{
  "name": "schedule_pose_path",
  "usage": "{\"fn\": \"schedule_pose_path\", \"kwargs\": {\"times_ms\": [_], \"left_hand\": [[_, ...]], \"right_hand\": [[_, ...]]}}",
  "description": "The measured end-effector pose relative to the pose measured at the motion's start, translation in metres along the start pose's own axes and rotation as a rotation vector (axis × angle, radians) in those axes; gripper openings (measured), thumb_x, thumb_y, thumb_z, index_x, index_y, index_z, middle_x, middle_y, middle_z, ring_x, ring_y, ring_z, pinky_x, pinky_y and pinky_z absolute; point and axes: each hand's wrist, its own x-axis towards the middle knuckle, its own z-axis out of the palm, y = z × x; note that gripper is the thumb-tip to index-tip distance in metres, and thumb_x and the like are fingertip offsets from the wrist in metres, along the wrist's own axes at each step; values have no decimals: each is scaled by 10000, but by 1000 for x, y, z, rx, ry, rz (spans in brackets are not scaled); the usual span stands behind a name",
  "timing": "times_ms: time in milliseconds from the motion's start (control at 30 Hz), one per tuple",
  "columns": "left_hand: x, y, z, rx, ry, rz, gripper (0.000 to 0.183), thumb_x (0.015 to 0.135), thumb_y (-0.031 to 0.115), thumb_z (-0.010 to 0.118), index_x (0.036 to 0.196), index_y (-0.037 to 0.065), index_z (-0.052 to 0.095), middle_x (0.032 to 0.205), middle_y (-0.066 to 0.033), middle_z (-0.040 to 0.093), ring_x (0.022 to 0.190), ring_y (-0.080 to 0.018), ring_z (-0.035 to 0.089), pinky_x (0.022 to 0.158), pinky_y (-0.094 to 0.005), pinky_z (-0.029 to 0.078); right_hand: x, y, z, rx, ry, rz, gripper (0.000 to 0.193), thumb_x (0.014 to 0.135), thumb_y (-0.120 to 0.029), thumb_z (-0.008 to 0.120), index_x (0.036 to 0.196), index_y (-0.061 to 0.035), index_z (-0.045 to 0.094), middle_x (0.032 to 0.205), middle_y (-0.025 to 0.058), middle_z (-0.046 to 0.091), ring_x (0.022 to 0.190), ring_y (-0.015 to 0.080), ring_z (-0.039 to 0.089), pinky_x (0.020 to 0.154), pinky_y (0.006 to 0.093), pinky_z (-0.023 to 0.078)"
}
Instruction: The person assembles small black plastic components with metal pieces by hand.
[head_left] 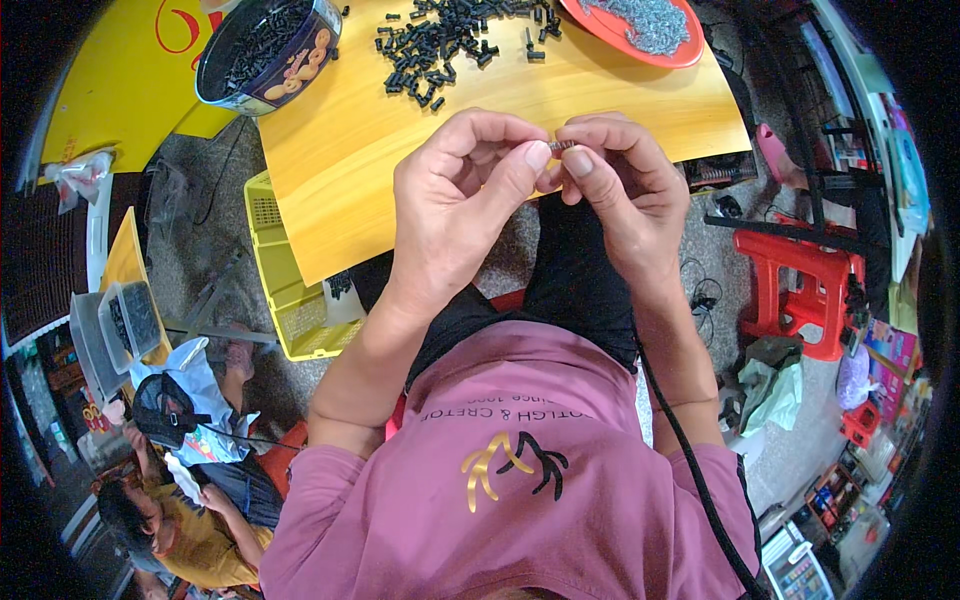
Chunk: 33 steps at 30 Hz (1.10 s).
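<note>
Both hands meet over the near edge of the wooden table (330, 180). My left hand (460, 195) pinches one end of a small metal coil spring (562, 146) between thumb and forefinger. My right hand (635, 195) pinches its other end the same way. Fingertips hide most of the spring, and I cannot tell whether another part is joined to it. Beyond my hands lies a loose pile of small black plastic parts (440, 50). A red plate (655, 62) at the far right holds a heap of small silvery metal pieces.
A round tin (290, 85) full of black parts stands at the table's far left. Below that side is a yellow plastic crate (275, 250). To the right stands a red stool (790, 290). At lower left sits another person (205, 535), a white item in hand.
</note>
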Motion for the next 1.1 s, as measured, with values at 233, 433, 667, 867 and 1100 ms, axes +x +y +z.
{"fn": "schedule_pose_path", "kwargs": {"times_ms": [233, 433, 667, 867, 1100], "left_hand": [[-1, -1, 1, -30, -33, -4, 138, 914, 71, 610, 991, -42, 588, 857, -62, 646, 774, -90, 612, 710, -223, 509], [-5, 4, 1, 25, -45, -11, 129, 914, 66, 610, 991, -35, 589, 849, -65, 648, 781, -89, 611, 718, -225, 503], [-9, 2, -4, 145, -33, 98, 98, 878, 10, 623, 961, -33, 591, 857, -57, 618, 759, -105, 619, 696, -225, 502], [-3, 4, -8, 477, 27, 404, 50, 829, 1, 641, 870, -7, 614, 796, -77, 593, 682, -135, 592, 624, -263, 483], [80, 88, -96, 785, 444, 556, 89, 822, 95, 661, 846, 10, 650, 721, -47, 644, 653, -94, 593, 605, -242, 468]], "right_hand": [[-2, 3, 1, 62, 26, 14, 131, 898, -86, 637, 999, -3, 623, 896, 36, 647, 685, 65, 570, 605, 198, 474], [-4, -1, 3, 55, 54, 62, 148, 897, -117, 647, 993, -6, 624, 854, 28, 648, 672, 68, 570, 599, 197, 470], [-4, -2, 6, 166, 11, 128, 169, 900, -143, 644, 965, 11, 615, 791, 25, 626, 654, 86, 575, 609, 214, 478], [-11, -13, 7, 142, 43, 358, 210, 937, -149, 561, 1045, 28, 596, 853, 59, 620, 675, 95, 560, 645, 249, 507], [-17, -3, -14, 12, 58, 346, 253, 955, -153, 533, 1135, 17, 582, 921, 57, 621, 722, 91, 562, 669, 253, 526]]}}
